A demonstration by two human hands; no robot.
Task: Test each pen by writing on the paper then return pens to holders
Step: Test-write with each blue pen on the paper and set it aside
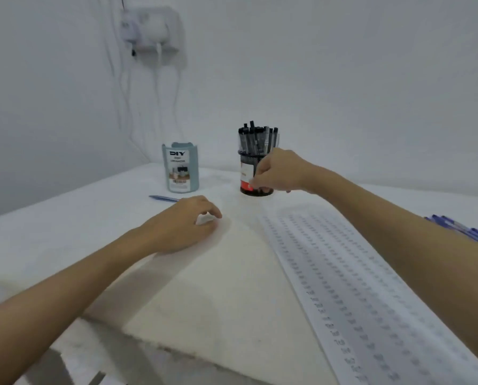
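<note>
A black mesh holder (255, 187) stands upright, packed with black pens (257, 138) pointing up; left of it stands a grey-blue holder (180, 169) with a printed label; a blue pen (163, 198) lies flat just before that; printed paper (351, 287) stretches nearer, right of the black holder; blue pens (465, 232) lie beyond its right edge.

A bare gap separates the blue-grey holder (180, 168) from the black pen holder (255, 173); blue pen (164, 198) lies before it.

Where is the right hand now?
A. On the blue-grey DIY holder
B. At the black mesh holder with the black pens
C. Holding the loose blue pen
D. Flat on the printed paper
B: the right hand is at the side of the black holder, fingers curled against it, away from the DIY holder.
</note>
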